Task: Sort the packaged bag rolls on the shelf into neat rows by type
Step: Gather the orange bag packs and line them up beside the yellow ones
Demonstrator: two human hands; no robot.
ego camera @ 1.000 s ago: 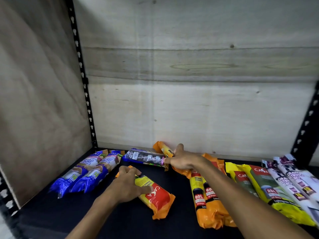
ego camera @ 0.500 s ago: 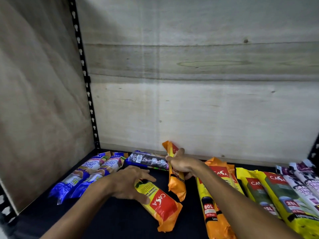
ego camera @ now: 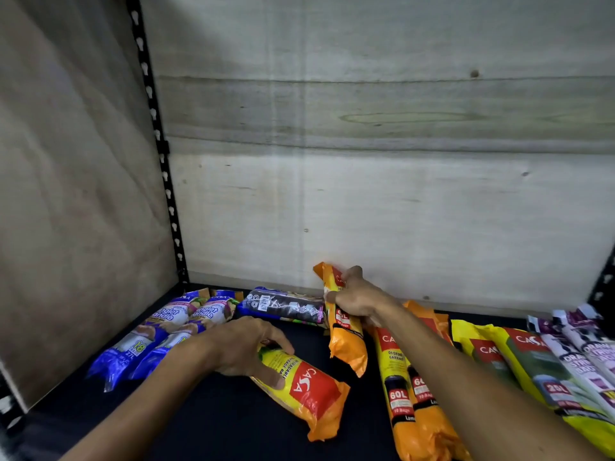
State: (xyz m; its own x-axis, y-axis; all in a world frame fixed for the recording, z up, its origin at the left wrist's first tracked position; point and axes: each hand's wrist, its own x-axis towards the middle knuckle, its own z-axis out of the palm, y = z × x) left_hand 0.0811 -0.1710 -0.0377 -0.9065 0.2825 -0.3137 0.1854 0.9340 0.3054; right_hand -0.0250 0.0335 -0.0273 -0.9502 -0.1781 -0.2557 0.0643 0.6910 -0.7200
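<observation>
Orange CASA roll (ego camera: 346,344) gripped tilted in right hand (ego camera: 357,299), left hand (ego camera: 239,351) clasping yellow CASA pack (ego camera: 309,390) on shelf (ego camera: 216,420), 60L packs (ego camera: 399,394) beside

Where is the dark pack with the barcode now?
Head view: the dark pack lies by the back wall, left of centre, between the blue packs and the orange pack in the right hand.

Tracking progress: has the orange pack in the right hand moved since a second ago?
Yes. The orange pack rose from beside the black pack, its lower end swinging forward.
</observation>
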